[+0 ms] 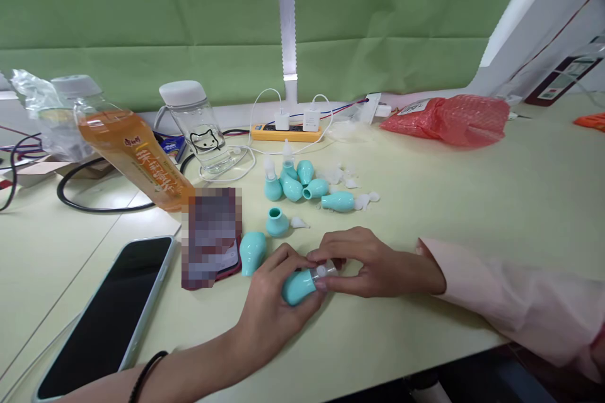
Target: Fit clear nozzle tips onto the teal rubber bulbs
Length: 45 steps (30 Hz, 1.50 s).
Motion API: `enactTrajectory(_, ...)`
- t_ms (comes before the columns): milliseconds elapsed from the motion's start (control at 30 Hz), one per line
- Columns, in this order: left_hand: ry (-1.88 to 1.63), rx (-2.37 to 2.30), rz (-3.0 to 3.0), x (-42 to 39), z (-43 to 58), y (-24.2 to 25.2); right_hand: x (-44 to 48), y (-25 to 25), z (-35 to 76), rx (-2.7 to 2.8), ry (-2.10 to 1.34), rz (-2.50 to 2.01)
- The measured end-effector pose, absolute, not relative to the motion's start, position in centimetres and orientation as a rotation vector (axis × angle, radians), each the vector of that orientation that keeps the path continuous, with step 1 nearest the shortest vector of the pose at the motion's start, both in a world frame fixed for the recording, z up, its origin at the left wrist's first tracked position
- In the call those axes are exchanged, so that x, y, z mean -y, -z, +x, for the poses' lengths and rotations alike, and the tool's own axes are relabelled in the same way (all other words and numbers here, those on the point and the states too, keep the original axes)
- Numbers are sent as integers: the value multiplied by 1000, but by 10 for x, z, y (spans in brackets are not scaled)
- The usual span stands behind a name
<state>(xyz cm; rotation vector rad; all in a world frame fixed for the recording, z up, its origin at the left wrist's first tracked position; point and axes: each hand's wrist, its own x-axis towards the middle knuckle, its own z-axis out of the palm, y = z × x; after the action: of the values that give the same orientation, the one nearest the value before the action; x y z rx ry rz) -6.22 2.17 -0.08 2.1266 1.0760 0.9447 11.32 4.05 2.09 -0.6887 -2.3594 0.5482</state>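
Observation:
Near the front of the table, my left hand (pixel 269 302) is wrapped around a teal squeeze bulb (pixel 299 287) lying on its side. The fingers of my right hand (pixel 359 261) pinch a clear cap (pixel 325 271) at the bulb's right end. To the left of these lies another teal bulb (pixel 253 252). Behind it an open-necked bulb (pixel 276 221) stands upright, with a small white nozzle tip (pixel 299 223) beside it. Farther back sit several more teal bulbs (pixel 292 187), two of them topped with pale nozzles, next to a scatter of small translucent pieces (pixel 341 175).
Two phones, one black-screened (pixel 111 308) and one partly blurred (pixel 212 239), lie left. Behind them are an orange drink bottle (pixel 137 151) and a clear cup (pixel 198 132). At the back are a yellow power strip (pixel 287 132) with cables and a red bubble-wrap package (pixel 449 121).

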Motion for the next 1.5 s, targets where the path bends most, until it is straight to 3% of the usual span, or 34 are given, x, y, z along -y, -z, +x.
enactTrajectory(133, -931, -1077, 2085, -22, -62, 1, -47, -19, 118, 2311, -474, -689)
enactTrajectory(467, -880, -1136, 2140, -23, -62, 5, -62, -24, 134, 2625, -702, -602)
enactTrajectory(1300, -846, -1134, 2107, -23, -62, 3, -59, -29, 134, 2689, -589, -602)
enactTrajectory(1500, -829, -1132, 2121, -23, -61, 3, -66, -26, 133, 2666, -727, -547)
